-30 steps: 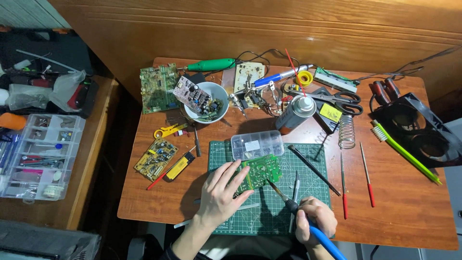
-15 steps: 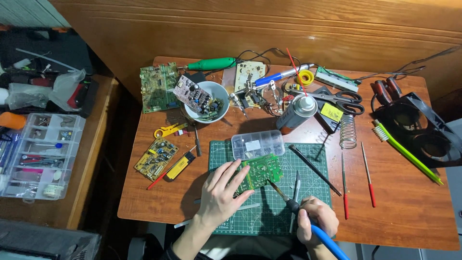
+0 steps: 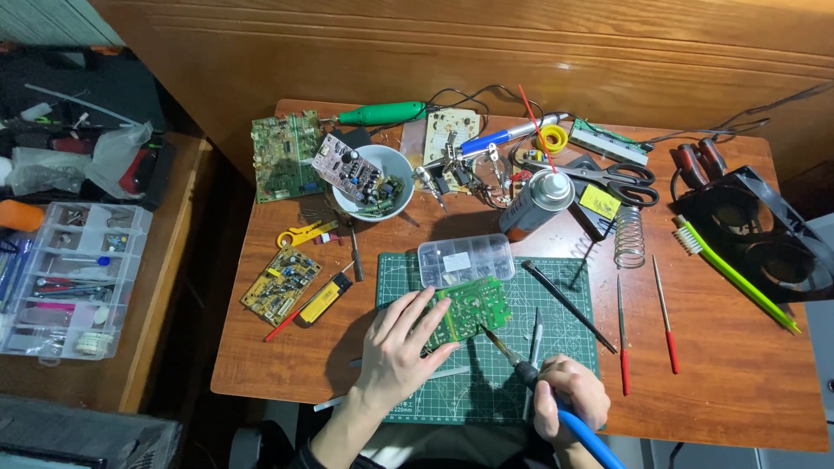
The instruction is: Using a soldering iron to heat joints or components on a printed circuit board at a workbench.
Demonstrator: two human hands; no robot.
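Observation:
My left hand (image 3: 395, 347) lies flat on the left edge of a green circuit board (image 3: 473, 308), pinning it to the green cutting mat (image 3: 565, 330). In my right hand (image 3: 569, 398) I grip a blue-handled soldering iron (image 3: 530, 375) like a pen. Its tip touches the board's lower right corner. A clear plastic parts box (image 3: 466, 259) sits on the mat just beyond the board.
A white bowl (image 3: 347, 187) with circuit boards, a spray can (image 3: 537, 204), scissors (image 3: 617, 176), a metal spring (image 3: 629, 236) and red-handled files (image 3: 665, 317) crowd the far half of the table. A yellow circuit board (image 3: 280, 285) lies left. A black fan (image 3: 764, 234) stands right. A compartment organiser (image 3: 74, 278) rests on the side table.

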